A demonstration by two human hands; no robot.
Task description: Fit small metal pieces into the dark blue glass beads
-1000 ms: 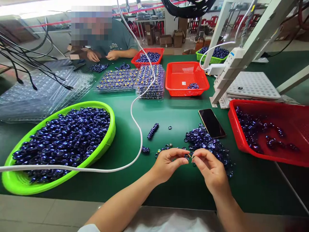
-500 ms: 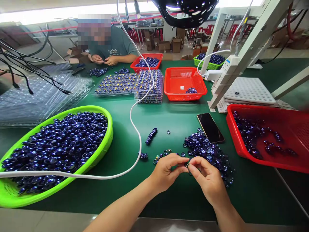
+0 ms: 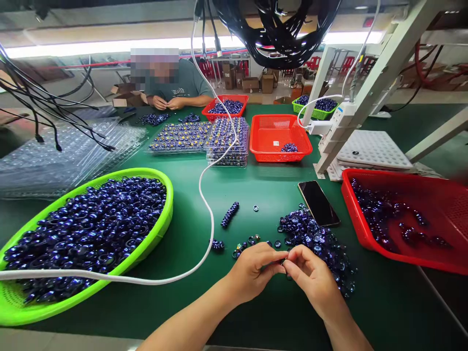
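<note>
My left hand (image 3: 252, 273) and my right hand (image 3: 310, 278) meet fingertip to fingertip over the near part of the table. Both are closed in a pinch on a small dark ring (image 3: 284, 262), mostly covered by the fingers. Just beyond my right hand spreads a pile of shiny blue-purple round pieces (image 3: 310, 234). Past my left hand lie a few loose rings (image 3: 239, 249), some with a bright multicoloured piece. A short row of stacked rings (image 3: 230, 214), a smaller cluster (image 3: 217, 245) and one single ring (image 3: 256, 208) rest farther out.
On the left, a green basket (image 3: 168, 204) full of rings is crossed by a white cable (image 3: 175, 279). A phone (image 3: 319, 202) and red basket (image 3: 360, 229) are right. Filled clear trays (image 3: 226, 141) and another red basket (image 3: 281, 157) stand behind. A co-worker (image 3: 175, 87) sits opposite.
The view has tilted up slightly, so the scene sits lower in the picture. Both hands keep their pinch at nearly the same place over the table.
</note>
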